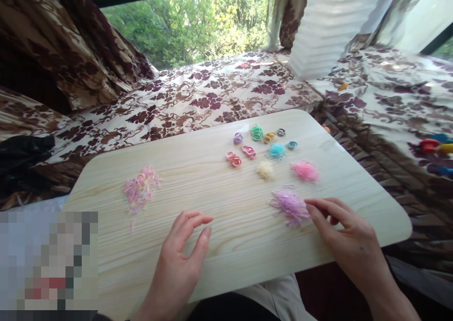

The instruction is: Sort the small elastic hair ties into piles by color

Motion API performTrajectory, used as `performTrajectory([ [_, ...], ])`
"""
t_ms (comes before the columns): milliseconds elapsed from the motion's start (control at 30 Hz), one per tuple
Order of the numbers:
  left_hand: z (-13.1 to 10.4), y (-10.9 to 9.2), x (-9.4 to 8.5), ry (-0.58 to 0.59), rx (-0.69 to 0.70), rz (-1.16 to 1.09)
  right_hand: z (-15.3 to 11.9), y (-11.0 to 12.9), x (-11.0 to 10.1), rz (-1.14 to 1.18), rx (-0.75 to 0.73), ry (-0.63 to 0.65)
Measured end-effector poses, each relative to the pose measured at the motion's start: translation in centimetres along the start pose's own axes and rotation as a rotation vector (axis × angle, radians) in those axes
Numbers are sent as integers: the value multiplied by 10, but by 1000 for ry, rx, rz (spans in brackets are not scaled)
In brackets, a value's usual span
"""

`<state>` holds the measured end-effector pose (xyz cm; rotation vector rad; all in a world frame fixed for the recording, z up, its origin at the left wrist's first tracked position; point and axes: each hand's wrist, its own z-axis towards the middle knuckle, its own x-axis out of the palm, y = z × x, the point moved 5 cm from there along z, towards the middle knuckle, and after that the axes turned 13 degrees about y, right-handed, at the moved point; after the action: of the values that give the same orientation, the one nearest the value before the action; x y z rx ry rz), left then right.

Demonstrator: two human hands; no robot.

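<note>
A pile of thin lilac strands (290, 207) lies on the right half of the wooden table, and my right hand (348, 229) is at its right edge. The thumb and index fingertips meet in a pinch; whatever is between them is too small to make out. My left hand (186, 252) hovers over the front middle of the table, thumb and fingers apart, holding nothing. Behind the lilac pile are piles of pink strands (306, 171), cream strands (265, 170) and turquoise strands (276, 151). A mixed, mostly pink pile (142, 187) lies at the left.
Small coloured rings sit toward the back of the table (198, 170): red (233, 159), pink (249, 152), purple (238, 138), green (257, 133), yellow (269, 137), grey (281, 132) and teal (292, 144). Floral-covered seating (208, 99) borders the table behind and right.
</note>
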<state>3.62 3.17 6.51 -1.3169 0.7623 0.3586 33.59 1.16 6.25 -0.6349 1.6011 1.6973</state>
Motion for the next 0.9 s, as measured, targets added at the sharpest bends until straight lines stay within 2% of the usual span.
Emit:
performTrajectory([
  [200, -1, 3, -1, 3, -5, 32, -4, -7, 6, 27, 3, 55],
  [367, -4, 5, -3, 0, 0, 37, -3, -3, 4, 5, 1, 52],
  [533, -9, 10, -7, -5, -15, 45, -3, 5, 4, -31, -66, 118],
  [733, -14, 10, -5, -1, -6, 51, -11, 3, -1, 10, -25, 50],
  [900, -10, 5, 1, 19, 3, 54, -8, 11, 3, -53, -89, 58],
])
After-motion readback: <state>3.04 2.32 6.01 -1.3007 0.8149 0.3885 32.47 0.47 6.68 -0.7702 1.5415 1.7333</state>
